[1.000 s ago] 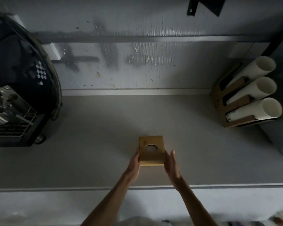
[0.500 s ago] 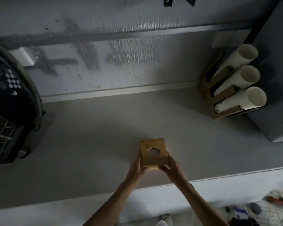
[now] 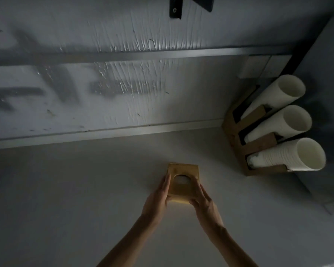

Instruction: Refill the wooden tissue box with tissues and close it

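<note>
A small square wooden tissue box with a round hole in its top stands on the grey counter, near the middle of the view. Something pale shows through the hole. My left hand presses against the box's left side, fingers pointing away from me. My right hand grips the box's right side and near corner. Both hands hold the box between them.
A wooden rack with three stacks of white paper cups lying on their sides stands at the back right. A grey cabinet side rises at the far right. A scuffed wall closes the counter at the back.
The view has swung right and closer, so the black machine on the left is out of frame. My hands have slid further forward along the box's sides.
</note>
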### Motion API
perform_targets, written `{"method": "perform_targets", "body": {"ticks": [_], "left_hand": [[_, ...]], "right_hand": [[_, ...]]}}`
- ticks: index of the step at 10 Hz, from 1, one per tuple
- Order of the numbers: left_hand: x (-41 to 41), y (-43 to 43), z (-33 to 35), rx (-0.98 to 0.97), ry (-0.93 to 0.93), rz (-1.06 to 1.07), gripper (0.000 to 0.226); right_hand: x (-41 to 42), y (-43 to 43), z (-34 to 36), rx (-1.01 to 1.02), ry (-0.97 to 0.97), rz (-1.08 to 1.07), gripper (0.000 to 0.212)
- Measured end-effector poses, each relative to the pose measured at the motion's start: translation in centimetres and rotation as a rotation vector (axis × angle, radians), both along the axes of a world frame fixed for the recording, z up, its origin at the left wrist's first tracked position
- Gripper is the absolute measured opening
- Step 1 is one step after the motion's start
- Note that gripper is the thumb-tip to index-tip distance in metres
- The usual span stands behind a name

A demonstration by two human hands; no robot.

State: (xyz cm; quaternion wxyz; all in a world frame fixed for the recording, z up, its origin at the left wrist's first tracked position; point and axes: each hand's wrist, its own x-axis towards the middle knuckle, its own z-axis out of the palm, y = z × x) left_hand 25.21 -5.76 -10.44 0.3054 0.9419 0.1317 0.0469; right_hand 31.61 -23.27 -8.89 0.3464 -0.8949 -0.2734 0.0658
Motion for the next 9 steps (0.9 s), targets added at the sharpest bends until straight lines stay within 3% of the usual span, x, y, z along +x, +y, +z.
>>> {"method": "perform_targets", "body": {"ticks": [2, 4, 7, 8, 9], "left_hand": [[8.6, 2.6, -0.7, 0.122, 0.065, 0.102, 0.084], [17.9, 6.7, -0.8, 0.088, 0.006, 0.193, 0.086], [20.7, 7.3, -1.6, 0.069, -0.041, 0.241, 0.089], [20.9, 7.3, -1.4, 0.079, -0.02, 0.232, 0.087], [19.8, 6.4, 0.7, -0.111, 0.037, 0.319, 0.073]], "right_hand": [[9.4, 4.8, -2.1, 0.09, -0.065, -0.004, 0.084], [19.6, 9.9, -2.0, 0.065, -0.051, 0.001, 0.071], [25.2, 10.7, -3.6, 0.035, 0.01, 0.03, 0.085], [25.3, 10.6, -3.1, -0.11, -0.043, 0.039, 0.086], [23.8, 11.4, -0.6, -0.394, -0.055, 0.032, 0.085]]}}
